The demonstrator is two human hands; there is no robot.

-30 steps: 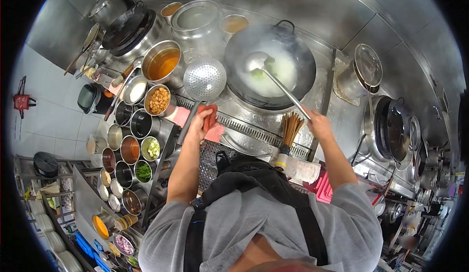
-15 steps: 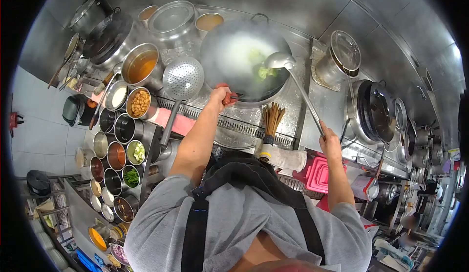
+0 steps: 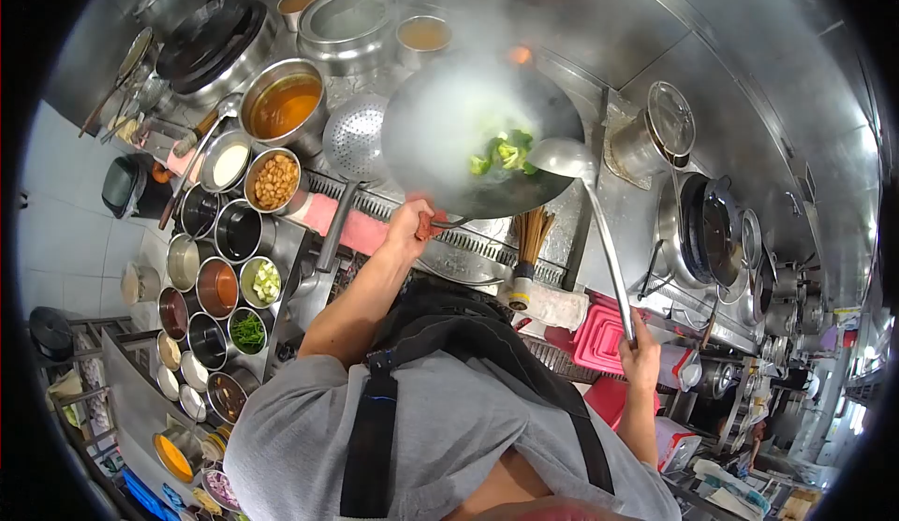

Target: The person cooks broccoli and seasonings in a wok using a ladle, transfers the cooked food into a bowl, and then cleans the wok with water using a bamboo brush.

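Note:
My left hand [image 3: 410,224] is closed round a red cloth [image 3: 432,216] at the near handle of the large wok [image 3: 552,100]. Green vegetable pieces [image 3: 506,152] lie in the wok, and thick steam hides much of its left side. My right hand [image 3: 641,345] grips the end of a long ladle [image 3: 607,240], whose bowl is over the wok's right side, beside the vegetables. A perforated strainer [image 3: 356,137] rests left of the wok, its handle pointing toward me.
Left of the strainer stand a pot of orange-brown liquid [image 3: 284,107] and a container of brown pieces [image 3: 276,180]. Bamboo sticks [image 3: 532,235] stand upright at the stove's front edge. Pink baskets [image 3: 599,338] are near my right forearm. A lidded pot [image 3: 646,137] stands at right.
My left hand went from beside the strainer to the wok's handle with the cloth. The ladle moved to the wok's right side as my right hand drew back. Steam thickened, and a flame shows behind the wok.

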